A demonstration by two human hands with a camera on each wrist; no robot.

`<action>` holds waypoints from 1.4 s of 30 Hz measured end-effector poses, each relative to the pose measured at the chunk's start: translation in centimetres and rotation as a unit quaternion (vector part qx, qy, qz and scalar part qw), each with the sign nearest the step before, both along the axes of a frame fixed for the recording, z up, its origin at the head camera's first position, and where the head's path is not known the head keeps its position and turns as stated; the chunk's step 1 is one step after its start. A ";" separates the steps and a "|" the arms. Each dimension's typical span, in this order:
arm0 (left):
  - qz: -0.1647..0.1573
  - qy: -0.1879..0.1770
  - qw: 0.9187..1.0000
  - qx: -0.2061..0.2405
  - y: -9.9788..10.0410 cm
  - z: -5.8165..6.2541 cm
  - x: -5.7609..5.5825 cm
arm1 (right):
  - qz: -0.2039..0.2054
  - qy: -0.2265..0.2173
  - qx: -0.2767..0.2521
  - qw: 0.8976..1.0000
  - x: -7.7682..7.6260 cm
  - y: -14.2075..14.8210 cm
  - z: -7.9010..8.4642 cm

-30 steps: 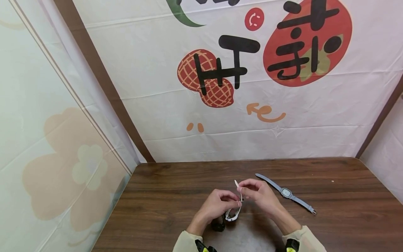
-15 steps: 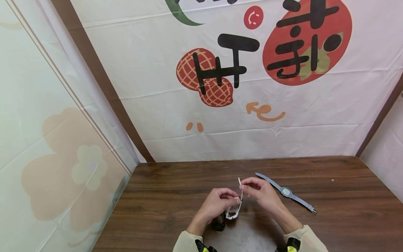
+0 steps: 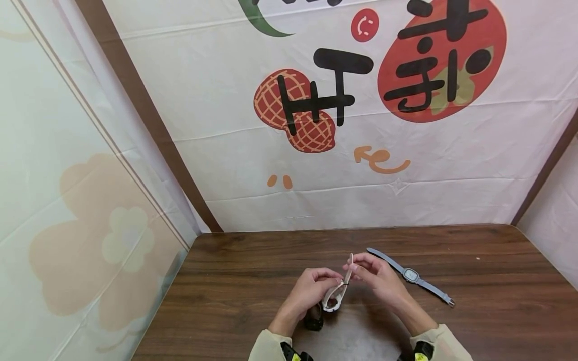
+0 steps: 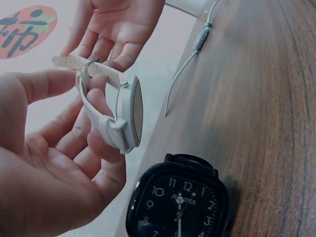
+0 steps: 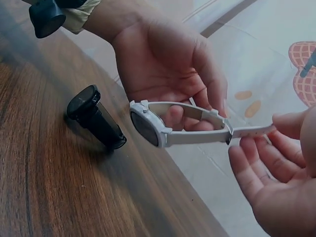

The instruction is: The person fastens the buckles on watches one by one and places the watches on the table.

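A white wristwatch (image 3: 331, 307) is held up between my two hands, its strap looped. My left hand (image 3: 307, 292) pinches it at the metal buckle (image 5: 229, 134), with fingers reaching inside the loop in the right wrist view. The long strap end (image 5: 253, 131) passes through that buckle. Between thumb and fingers, my right hand (image 3: 378, 277) pinches this free end near its tip. The round watch case (image 4: 130, 114) hangs at the loop's other end, its dial facing away from both hands. Close by my left wrist, a black square-faced watch (image 4: 170, 212) stands on the table.
A light blue watch (image 3: 411, 275) lies stretched out to the right of my right hand on the brown wooden table (image 3: 217, 291). Behind the table hangs a white printed cloth (image 3: 235, 165). Another cloth panel (image 3: 67, 200) borders the left side.
My right hand has shifted slightly right, drawing the strap's free end along with it. The strap tip now points up more. The black and blue watches stay put.
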State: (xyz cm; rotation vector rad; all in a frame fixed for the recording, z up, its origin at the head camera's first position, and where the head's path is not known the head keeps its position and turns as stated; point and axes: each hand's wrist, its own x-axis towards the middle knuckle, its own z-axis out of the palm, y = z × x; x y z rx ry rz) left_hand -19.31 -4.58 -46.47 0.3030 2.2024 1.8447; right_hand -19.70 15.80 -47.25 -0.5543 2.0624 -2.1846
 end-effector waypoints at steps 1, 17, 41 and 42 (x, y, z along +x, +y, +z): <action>0.003 -0.003 1.000 0.001 0.0 0.1 0.0 | 0.015 0.003 -0.018 1.000 -0.1 0.1 -0.2; 0.026 -0.001 1.000 -0.006 0.3 0.6 0.3 | 0.126 0.022 -0.157 0.979 -0.3 0.1 -1.2; 0.051 -0.010 0.999 0.000 0.5 0.8 0.4 | 0.080 0.084 -0.025 0.993 0.3 0.0 -0.6; 0.053 -0.010 0.999 0.000 0.5 0.9 0.4 | 0.077 0.087 -0.017 0.993 0.4 0.0 -0.6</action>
